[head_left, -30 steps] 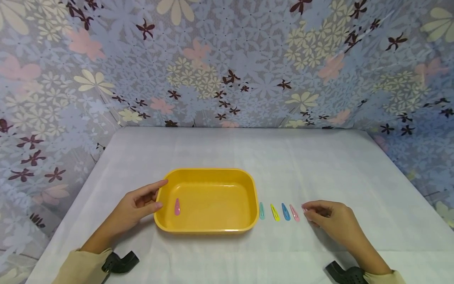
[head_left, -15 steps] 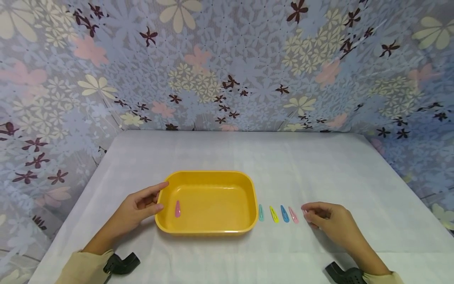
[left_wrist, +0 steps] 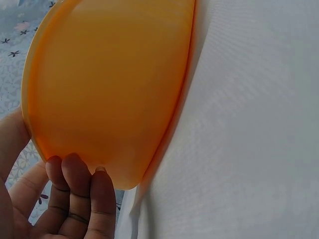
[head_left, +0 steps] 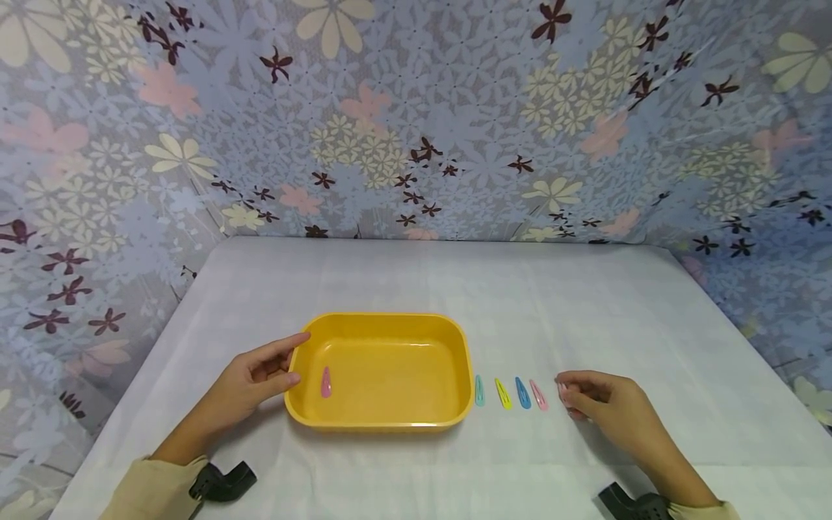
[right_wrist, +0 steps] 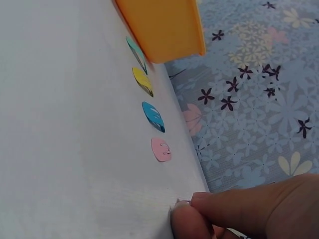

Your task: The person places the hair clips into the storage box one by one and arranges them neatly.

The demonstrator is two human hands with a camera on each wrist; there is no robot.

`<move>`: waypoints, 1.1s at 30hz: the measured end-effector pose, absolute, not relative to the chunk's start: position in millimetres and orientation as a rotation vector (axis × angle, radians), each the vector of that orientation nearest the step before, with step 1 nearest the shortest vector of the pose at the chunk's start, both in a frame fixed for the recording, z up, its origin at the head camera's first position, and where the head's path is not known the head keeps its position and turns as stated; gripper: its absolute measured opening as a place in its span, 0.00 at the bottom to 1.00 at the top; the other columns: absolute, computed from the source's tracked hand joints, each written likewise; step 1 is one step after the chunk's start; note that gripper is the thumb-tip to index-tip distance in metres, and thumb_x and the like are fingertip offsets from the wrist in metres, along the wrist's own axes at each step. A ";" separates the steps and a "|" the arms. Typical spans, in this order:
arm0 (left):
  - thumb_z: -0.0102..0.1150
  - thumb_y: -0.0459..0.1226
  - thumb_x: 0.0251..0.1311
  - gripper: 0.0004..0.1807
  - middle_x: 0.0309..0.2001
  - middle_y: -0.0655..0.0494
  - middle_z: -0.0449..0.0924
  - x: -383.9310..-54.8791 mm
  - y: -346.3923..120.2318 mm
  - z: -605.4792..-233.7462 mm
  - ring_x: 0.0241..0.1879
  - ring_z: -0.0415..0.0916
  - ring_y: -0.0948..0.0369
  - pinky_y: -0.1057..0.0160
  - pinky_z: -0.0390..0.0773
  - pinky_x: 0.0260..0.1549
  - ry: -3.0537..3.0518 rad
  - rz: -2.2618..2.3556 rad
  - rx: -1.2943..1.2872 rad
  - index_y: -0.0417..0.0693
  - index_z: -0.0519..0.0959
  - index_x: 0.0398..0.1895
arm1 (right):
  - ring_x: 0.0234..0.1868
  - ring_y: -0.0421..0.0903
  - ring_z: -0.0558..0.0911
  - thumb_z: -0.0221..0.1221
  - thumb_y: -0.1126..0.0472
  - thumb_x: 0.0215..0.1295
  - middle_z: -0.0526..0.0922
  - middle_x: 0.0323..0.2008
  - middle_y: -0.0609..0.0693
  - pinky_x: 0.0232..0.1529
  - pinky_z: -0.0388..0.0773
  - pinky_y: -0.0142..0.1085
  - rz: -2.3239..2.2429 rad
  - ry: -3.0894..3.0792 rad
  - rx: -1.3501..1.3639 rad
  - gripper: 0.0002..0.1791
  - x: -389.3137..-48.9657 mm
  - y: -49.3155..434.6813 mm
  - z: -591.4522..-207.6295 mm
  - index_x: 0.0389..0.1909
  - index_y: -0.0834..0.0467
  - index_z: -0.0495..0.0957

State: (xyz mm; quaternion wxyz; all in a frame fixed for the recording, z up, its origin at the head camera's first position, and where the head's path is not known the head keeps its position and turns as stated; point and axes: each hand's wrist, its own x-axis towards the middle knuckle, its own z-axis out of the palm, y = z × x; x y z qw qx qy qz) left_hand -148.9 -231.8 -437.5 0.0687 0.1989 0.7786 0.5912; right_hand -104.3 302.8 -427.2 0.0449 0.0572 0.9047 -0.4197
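Note:
In the head view my left hand (head_left: 250, 379) holds the left end of a yellow tray (head_left: 390, 425). The left wrist view has its curled fingers (left_wrist: 77, 184) against the tray's outer wall. Inside the tray lies a magenta snap hair clip (head_left: 326, 382). My right hand (head_left: 614, 408), low over the cloth, pinches a small pinkish hair clip (head_left: 562, 390) between thumb and fingertips, which mostly cover it. Left of that hand, a row of clips lies on the cloth: pink (head_left: 539, 394), blue (head_left: 523, 393), yellow (head_left: 503, 393) and, beside the tray, a teal clip (head_left: 479, 390).
White cloth (head_left: 416, 477) covers the table. A floral curtain (head_left: 416, 108) hangs behind the back edge and along both sides. Black wrist mounts (head_left: 223, 482) sit at both sleeves.
The head view has tilted slightly. My right fingers have shifted a little around the pinched clip, close to the same spot. The left hand and tray stay put.

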 end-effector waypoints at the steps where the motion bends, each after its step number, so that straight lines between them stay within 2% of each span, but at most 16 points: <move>1: 0.63 0.29 0.68 0.30 0.45 0.41 0.71 -148.8 -232.0 -437.5 0.41 0.74 0.61 0.70 0.79 0.39 2.341 1.783 0.599 0.40 0.70 0.73 | 0.34 0.42 0.86 0.66 0.61 0.70 0.86 0.39 0.53 0.34 0.84 0.33 -1.303 2.745 0.184 0.18 -104.5 303.1 -427.3 0.57 0.63 0.83; 12: 0.64 0.30 0.68 0.30 0.47 0.40 0.72 -149.8 -231.8 -436.3 0.42 0.75 0.61 0.70 0.80 0.42 2.321 1.792 0.592 0.40 0.70 0.73 | 0.39 0.40 0.85 0.67 0.59 0.69 0.85 0.43 0.54 0.38 0.85 0.33 -1.403 2.641 0.251 0.22 -104.9 305.4 -426.3 0.59 0.65 0.81; 19: 0.64 0.30 0.68 0.31 0.57 0.39 0.75 -150.3 -232.9 -437.1 0.44 0.76 0.61 0.69 0.82 0.45 2.309 1.806 0.595 0.39 0.69 0.73 | 0.40 0.40 0.84 0.67 0.59 0.69 0.85 0.45 0.54 0.39 0.85 0.33 -1.420 2.603 0.290 0.23 -105.7 305.4 -425.9 0.60 0.66 0.80; 29: 0.63 0.29 0.68 0.30 0.54 0.38 0.76 -151.0 -232.7 -435.4 0.43 0.75 0.61 0.70 0.81 0.44 2.318 1.810 0.644 0.39 0.70 0.73 | 0.42 0.39 0.85 0.69 0.53 0.67 0.86 0.46 0.54 0.41 0.85 0.33 -1.430 2.613 0.282 0.27 -106.3 305.6 -420.2 0.61 0.64 0.80; 33: 0.63 0.30 0.68 0.30 0.50 0.39 0.76 -151.0 -233.0 -435.2 0.43 0.75 0.61 0.71 0.81 0.43 2.315 1.814 0.627 0.39 0.70 0.72 | 0.43 0.39 0.85 0.69 0.54 0.67 0.86 0.47 0.54 0.43 0.84 0.33 -1.471 2.576 0.272 0.28 -106.1 304.0 -414.8 0.62 0.65 0.79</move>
